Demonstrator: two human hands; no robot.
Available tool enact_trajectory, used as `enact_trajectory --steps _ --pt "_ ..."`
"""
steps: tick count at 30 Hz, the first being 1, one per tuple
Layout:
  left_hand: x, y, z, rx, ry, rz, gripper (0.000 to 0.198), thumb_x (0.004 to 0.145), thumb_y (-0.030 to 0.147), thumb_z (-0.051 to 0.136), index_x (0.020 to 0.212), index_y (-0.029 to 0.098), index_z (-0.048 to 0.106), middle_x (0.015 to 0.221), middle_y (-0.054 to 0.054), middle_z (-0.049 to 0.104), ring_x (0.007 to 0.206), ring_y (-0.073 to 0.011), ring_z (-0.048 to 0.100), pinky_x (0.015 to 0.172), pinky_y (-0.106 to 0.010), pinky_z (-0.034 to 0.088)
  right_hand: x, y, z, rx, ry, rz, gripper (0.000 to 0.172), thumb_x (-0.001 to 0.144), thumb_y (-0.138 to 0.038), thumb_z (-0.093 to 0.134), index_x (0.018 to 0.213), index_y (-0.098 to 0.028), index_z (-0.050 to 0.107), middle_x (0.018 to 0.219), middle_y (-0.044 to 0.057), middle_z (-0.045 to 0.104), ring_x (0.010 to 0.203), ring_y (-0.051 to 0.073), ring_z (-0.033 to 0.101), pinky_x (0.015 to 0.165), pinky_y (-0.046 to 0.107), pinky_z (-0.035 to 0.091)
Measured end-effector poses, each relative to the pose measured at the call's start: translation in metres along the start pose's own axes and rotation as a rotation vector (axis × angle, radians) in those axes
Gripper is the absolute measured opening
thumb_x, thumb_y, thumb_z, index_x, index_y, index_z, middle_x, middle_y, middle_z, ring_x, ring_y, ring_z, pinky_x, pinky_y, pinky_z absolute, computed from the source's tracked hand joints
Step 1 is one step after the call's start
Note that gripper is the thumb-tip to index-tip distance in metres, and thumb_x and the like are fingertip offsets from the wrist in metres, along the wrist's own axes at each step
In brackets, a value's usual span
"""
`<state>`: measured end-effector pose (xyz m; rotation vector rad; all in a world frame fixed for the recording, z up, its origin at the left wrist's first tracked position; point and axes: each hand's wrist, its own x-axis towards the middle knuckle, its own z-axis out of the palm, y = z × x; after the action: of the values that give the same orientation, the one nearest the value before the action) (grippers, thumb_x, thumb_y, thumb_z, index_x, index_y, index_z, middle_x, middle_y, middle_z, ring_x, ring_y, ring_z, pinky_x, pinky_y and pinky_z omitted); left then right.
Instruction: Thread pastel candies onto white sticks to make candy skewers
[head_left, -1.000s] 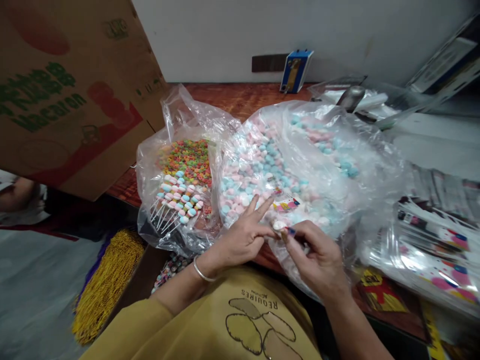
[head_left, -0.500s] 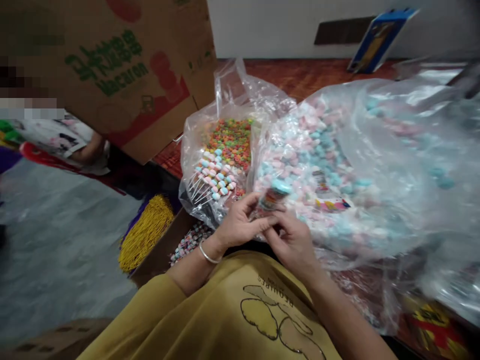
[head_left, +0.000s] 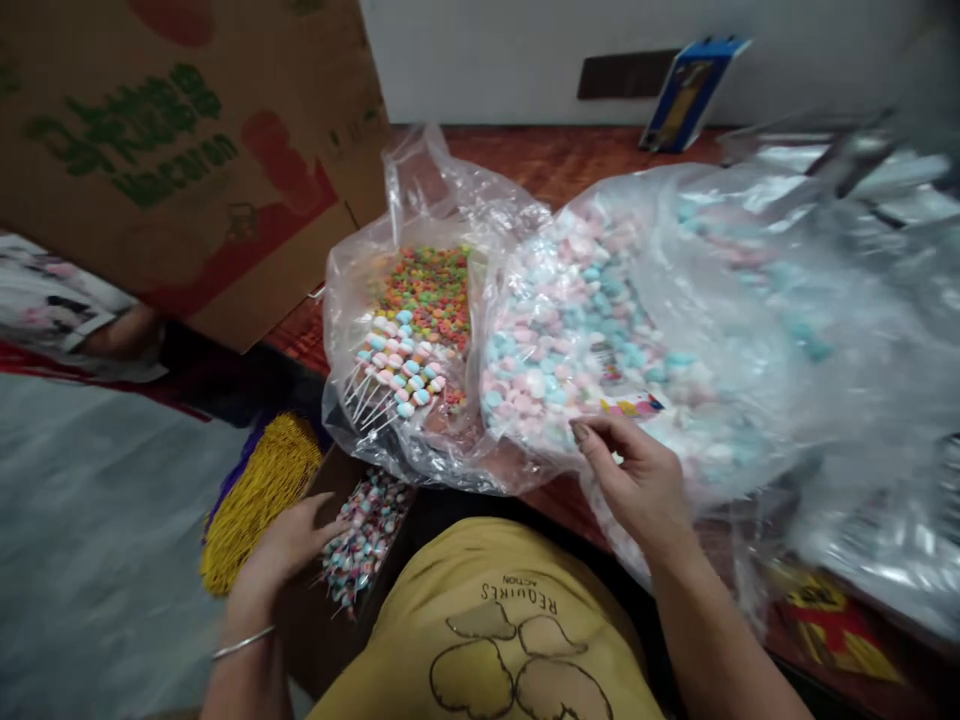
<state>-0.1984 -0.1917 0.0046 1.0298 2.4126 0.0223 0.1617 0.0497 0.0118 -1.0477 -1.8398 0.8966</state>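
Observation:
My left hand [head_left: 289, 545], wearing a bracelet, reaches over a cardboard box [head_left: 300, 620] at my left side. Its fingers are stretched out beside a heap of small wrapped sweets [head_left: 367, 530], and nothing shows in it. My right hand [head_left: 637, 485] is at the near edge of a big clear bag of pink, blue and white marshmallows [head_left: 540, 330]. Its thumb and forefinger are pinched together; whatever they hold, if anything, I cannot make out. Marshmallow skewers [head_left: 401, 365] on white sticks lie on loose orange and green ring candies [head_left: 427, 290] in another clear bag [head_left: 345, 260].
A tall printed carton [head_left: 187, 160] stands at the back left, with a person's arm [head_left: 124, 330] beyond it. A bundle of yellow ties [head_left: 262, 500] lies left of the box. Against the wall leans a blue-edged case [head_left: 694, 95]. Small printed labels [head_left: 630, 404] rest on the marshmallow bag.
My hands were together around a small wrapped packet with a blue top; now they are apart. The left has moved down and left to the box, and the packet no longer shows in either hand.

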Motion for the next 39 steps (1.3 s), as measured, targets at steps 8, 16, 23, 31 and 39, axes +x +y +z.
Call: enact_trajectory --steps 8,16,23,31,39 --pt "0.015 0.190 -0.015 -0.501 -0.618 1.001 0.030 0.082 0.034 0.077 0.109 0.022 0.079 0.104 -0.009 0.079 0.096 -0.0231 0.072 0.089 -0.033 0.055 0.020 0.048 -0.042 -0.526 0.228 0.024 0.023 0.096 -0.034 0.058 0.102 -0.018 0.074 0.098 0.012 0.076 0.089 0.027 0.067 0.080 0.039 0.050" --pt "0.029 0.292 0.031 -0.727 -0.692 1.093 0.026 0.085 0.030 0.075 0.109 0.019 0.078 0.109 -0.010 0.077 0.099 -0.0214 0.071 0.092 -0.034 0.054 0.046 0.052 -0.010 -0.961 0.086 0.270 0.029 0.092 -0.034 0.065 0.112 -0.014 0.068 0.105 0.017 0.074 0.100 0.033 0.059 0.086 0.041 0.033" --pt "0.033 0.289 0.046 -0.816 -0.648 0.867 0.019 0.085 0.026 0.075 0.103 0.021 0.080 0.104 -0.007 0.079 0.098 -0.0208 0.071 0.094 -0.035 0.053 0.042 0.064 -0.013 -0.811 0.225 0.178 0.013 0.094 -0.026 0.059 0.094 -0.019 0.070 0.088 0.009 0.074 0.087 0.027 0.060 0.087 0.039 0.031" --pt "0.030 0.311 0.063 -1.540 -0.903 0.302 0.052 0.068 0.043 0.093 0.109 0.016 0.075 0.107 -0.011 0.076 0.085 -0.0159 0.072 0.077 -0.026 0.055 0.002 0.041 -0.016 -0.656 0.376 -0.405 0.024 0.095 -0.014 0.063 0.116 -0.024 0.070 0.107 0.009 0.069 0.101 0.025 0.064 0.089 0.039 0.048" --pt "0.028 0.326 0.060 -1.689 -0.525 0.166 0.046 0.053 0.039 0.099 0.083 0.013 0.075 0.079 -0.003 0.073 0.069 -0.0113 0.065 0.065 -0.023 0.054 -0.028 0.035 -0.018 -0.004 0.262 0.023 0.071 0.090 -0.032 0.075 0.154 -0.030 0.045 0.144 0.014 0.058 0.128 0.030 0.060 0.103 0.051 0.053"
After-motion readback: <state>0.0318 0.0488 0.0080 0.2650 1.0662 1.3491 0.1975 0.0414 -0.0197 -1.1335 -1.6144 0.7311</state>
